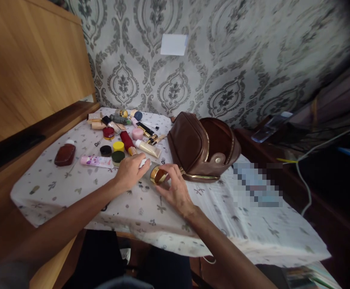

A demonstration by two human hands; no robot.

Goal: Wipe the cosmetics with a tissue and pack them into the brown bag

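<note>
My right hand has its thumb and fingers curled round a small round gold-rimmed jar, tilted over the cloth. Beside it, my left hand is closed on a small white piece, whose kind I cannot make out. Just beyond the left hand lie a red tube with a gold end, a cream tube, a dark green-lidded jar and a pink patterned tube. A brown cosmetic bag stands unzipped behind my right hand.
Several more cosmetics, including a pink jar and a red jar, crowd the back left. An amber bottle lies near the left edge of the patterned cloth. A wooden panel borders the left; a white cable hangs at right.
</note>
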